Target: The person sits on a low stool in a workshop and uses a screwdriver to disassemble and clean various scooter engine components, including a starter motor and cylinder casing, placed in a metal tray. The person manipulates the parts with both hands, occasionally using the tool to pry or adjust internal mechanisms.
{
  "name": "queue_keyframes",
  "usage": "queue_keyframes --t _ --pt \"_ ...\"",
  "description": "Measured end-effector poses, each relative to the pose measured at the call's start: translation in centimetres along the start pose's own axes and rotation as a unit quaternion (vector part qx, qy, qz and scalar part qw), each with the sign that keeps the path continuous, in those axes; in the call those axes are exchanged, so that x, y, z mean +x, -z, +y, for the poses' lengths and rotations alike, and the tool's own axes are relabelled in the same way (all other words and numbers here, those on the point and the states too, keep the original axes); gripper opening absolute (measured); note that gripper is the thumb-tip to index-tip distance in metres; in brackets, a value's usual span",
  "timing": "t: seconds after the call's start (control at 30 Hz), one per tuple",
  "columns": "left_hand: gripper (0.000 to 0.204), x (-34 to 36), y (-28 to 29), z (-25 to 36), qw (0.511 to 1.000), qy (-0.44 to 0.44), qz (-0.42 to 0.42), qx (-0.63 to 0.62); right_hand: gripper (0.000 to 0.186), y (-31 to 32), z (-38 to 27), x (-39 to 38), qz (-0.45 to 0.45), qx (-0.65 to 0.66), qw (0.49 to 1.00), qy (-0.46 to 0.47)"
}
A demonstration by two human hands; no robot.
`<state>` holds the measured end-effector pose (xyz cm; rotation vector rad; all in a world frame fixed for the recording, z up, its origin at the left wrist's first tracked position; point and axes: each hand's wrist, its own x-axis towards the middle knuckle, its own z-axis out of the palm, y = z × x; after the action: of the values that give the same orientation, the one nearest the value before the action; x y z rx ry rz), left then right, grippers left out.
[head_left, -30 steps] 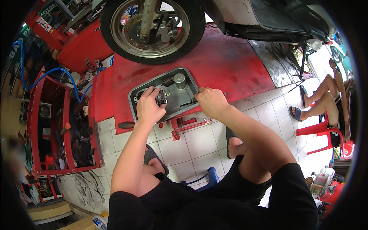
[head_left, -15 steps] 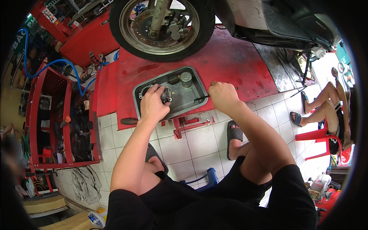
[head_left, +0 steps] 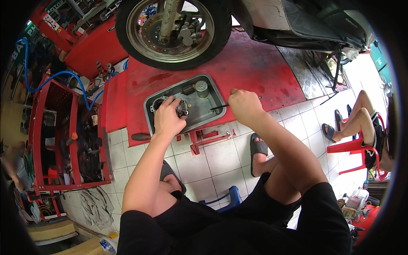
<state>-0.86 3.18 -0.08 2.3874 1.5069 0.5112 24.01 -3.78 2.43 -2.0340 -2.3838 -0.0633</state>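
Observation:
A grey metal tray (head_left: 199, 111) lies on the red bench surface in front of me. Inside it my left hand (head_left: 169, 117) is closed around a metal motor part (head_left: 182, 109), with the fingers over its top. My right hand (head_left: 246, 106) is a fist at the tray's right edge. From it a thin dark tool (head_left: 219, 106) points left over the tray; its exact kind is unclear. Behind the left hand, a ring-shaped metal piece (head_left: 157, 103) is partly covered. A silver cylindrical housing (head_left: 202, 89) and a dark, wound motor armature (head_left: 188, 90) sit toward the tray's far side.
A motorcycle front wheel (head_left: 168, 59) stands on the red platform (head_left: 259, 63) beyond the tray. A dark handle (head_left: 141, 137) rests by the platform's near left corner. To the left is a red tool cart (head_left: 74, 140); at the right another person sits on a red chair (head_left: 350, 147).
The view has shifted slightly, so the tray and wheel appear a little further left. Both hands keep nearly the same places, still holding the motor part and the thin tool.

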Motion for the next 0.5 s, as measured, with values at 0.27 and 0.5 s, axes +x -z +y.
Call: queue_keyframes --t 0.27,0.5 --pt "0.059 0.2 -0.1 0.1 1.000 -0.001 -0.003 -0.007 0.010 -1.7 -1.9 0.9 -0.033 -0.008 0.999 0.027" --pt "0.059 -0.1 0.2 -0.3 1.000 0.000 -0.005 -0.006 0.012 -0.2 -1.6 0.6 -0.059 -0.025 0.998 0.006"
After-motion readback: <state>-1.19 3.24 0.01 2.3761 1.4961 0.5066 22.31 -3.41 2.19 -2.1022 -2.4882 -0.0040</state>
